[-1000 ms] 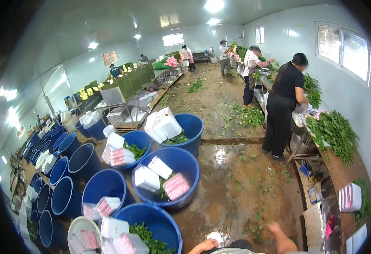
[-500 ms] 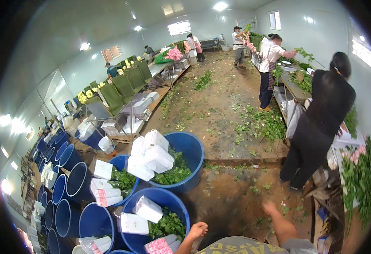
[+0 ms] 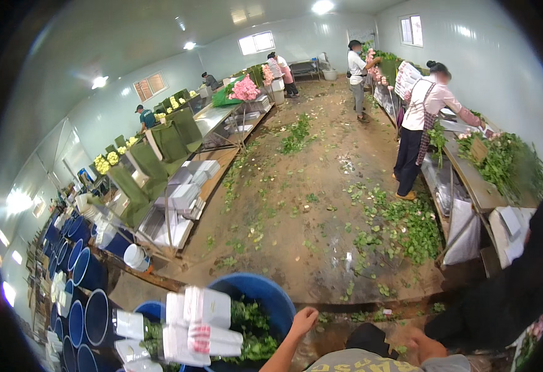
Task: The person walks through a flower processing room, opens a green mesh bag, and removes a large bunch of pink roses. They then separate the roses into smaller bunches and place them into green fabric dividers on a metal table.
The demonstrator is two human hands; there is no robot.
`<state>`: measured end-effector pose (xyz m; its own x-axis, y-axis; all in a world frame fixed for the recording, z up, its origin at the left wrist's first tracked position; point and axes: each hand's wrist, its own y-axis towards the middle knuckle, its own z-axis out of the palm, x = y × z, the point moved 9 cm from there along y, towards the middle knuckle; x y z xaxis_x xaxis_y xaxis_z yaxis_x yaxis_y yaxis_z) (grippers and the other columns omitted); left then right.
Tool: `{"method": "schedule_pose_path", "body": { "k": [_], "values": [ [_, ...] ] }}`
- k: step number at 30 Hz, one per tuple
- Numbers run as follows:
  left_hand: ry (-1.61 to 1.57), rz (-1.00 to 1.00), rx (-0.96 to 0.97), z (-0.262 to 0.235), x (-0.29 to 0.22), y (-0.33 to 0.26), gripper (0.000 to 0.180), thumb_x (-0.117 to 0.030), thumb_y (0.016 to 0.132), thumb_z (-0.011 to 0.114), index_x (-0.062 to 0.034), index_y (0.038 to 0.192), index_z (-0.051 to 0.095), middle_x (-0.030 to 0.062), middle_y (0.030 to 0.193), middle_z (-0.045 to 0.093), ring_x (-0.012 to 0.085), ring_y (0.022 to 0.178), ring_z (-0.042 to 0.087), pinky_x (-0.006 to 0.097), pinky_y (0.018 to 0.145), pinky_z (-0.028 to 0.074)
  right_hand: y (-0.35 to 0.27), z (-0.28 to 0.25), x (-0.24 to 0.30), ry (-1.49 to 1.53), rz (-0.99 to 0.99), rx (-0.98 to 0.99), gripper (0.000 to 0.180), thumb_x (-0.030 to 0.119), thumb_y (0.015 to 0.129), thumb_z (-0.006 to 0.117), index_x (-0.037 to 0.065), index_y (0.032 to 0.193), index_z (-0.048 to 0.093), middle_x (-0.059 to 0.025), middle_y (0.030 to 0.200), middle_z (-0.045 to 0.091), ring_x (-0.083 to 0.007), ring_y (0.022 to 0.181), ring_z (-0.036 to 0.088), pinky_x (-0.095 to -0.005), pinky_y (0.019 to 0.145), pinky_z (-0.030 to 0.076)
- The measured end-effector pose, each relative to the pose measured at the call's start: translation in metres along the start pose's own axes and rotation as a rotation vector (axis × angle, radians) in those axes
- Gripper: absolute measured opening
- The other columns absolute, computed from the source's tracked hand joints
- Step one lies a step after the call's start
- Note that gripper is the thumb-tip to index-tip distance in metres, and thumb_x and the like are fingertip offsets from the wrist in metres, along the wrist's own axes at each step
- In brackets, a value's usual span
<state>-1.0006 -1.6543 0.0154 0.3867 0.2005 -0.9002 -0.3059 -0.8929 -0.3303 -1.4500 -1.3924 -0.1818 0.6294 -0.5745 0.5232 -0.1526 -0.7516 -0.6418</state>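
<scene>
My left hand (image 3: 304, 321) is raised at the lower middle, its fingers curled closed with nothing showing in them. It is nearest to a large blue bucket (image 3: 284, 297) on its left and touches nothing. In that bucket are leafy green stems (image 3: 253, 322) and white wrapped bundles (image 3: 206, 307), one with a pink-marked wrap. My right hand (image 3: 417, 340) hangs low at the bottom, blurred, so its fingers cannot be made out. A dark shape on its right is a person in black (image 3: 501, 310), partly cut off by the frame edge.
Many blue buckets (image 3: 97, 317) stand at left, near a white pail (image 3: 136, 257). A low floor edge (image 3: 346, 307) crosses ahead, with scattered leaves (image 3: 408, 229) beyond. A long workbench (image 3: 463, 161) runs along the right, where a person in a checked apron (image 3: 417, 124) works. Green-partitioned benches (image 3: 154, 167) line the left.
My view has moved forward, toward the floor edge. The buckets have slid lower and left in view; the person in black has dropped to the lower right. My left hand is higher in view.
</scene>
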Motion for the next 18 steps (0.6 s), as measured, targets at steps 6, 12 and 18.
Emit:
{"method": "schedule_pose_path", "body": {
  "k": [6, 12, 18],
  "values": [
    [0.221, 0.063, -0.084, -0.062, -0.026, 0.262, 0.027, -0.027, 0.087, 0.057, -0.0027, 0.096, 0.063, 0.0125, 0.076, 0.065, 0.0196, 0.069, 0.064, 0.032, 0.065, 0.049, 0.128, -0.069, -0.132, -0.043, 0.399, 0.223, 0.026, 0.021, 0.089, 0.058, 0.005, 0.068, 0.055, -0.0100, 0.060, 0.050, -0.0244, 0.053, 0.049, -0.0433, 0.053, 0.041],
    [0.256, -0.516, -0.009, -0.142, 0.107, 0.323, 0.033, -0.030, 0.090, 0.054, -0.0064, 0.066, 0.060, 0.0027, 0.050, 0.050, 0.0144, 0.045, 0.050, 0.034, 0.049, 0.042, 0.536, -0.194, 0.300, -0.976, -0.494, -0.080, 0.030, 0.032, 0.079, 0.057, 0.007, 0.089, 0.070, -0.0163, 0.098, 0.065, -0.0352, 0.091, 0.060, -0.0443, 0.075, 0.049],
    [0.025, -0.775, -0.142, -0.222, 0.147, 0.417, 0.030, -0.029, 0.086, 0.057, -0.0052, 0.068, 0.061, 0.0071, 0.057, 0.054, 0.0194, 0.051, 0.054, 0.037, 0.051, 0.044, 0.755, -0.311, 0.852, 0.116, -0.863, -0.148, 0.026, 0.028, 0.083, 0.057, 0.003, 0.084, 0.065, -0.0079, 0.066, 0.064, -0.0200, 0.063, 0.062, -0.0347, 0.059, 0.048]
  ]
}}
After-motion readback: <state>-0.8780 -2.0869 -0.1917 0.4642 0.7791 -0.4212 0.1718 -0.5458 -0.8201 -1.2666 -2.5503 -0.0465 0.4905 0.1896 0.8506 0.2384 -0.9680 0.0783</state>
